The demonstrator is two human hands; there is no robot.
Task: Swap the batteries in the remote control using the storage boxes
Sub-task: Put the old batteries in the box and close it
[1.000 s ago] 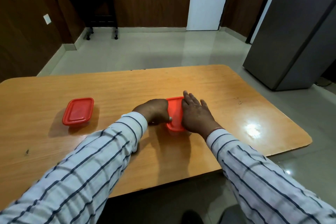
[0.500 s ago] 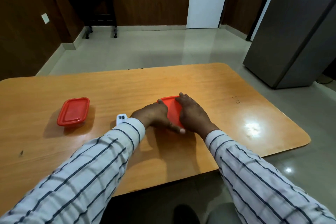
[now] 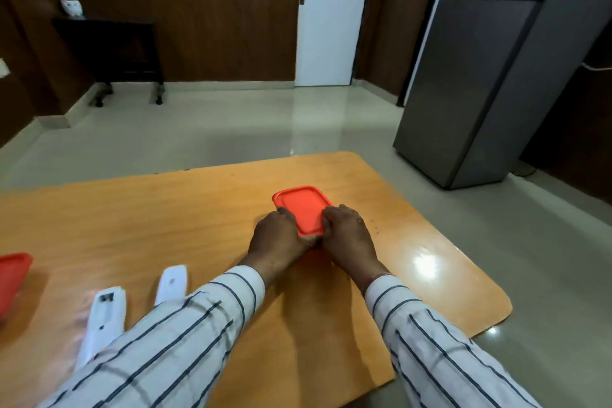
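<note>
Left hand (image 3: 276,237) & right hand (image 3: 346,233) clasping near end of red box (image 3: 303,210) w/ lid on, wooden table (image 3: 165,215), white remote (image 3: 101,325) + battery cover (image 3: 171,285) lying left, second red box (image 3: 11,278) at far left edge.

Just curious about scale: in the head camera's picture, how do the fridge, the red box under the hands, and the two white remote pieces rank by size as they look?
1. Fridge
2. Red box
3. Remote body and its smaller cover; both lie nearer the camera and partly under the sleeve, so their rank against the box is unsure.
</note>
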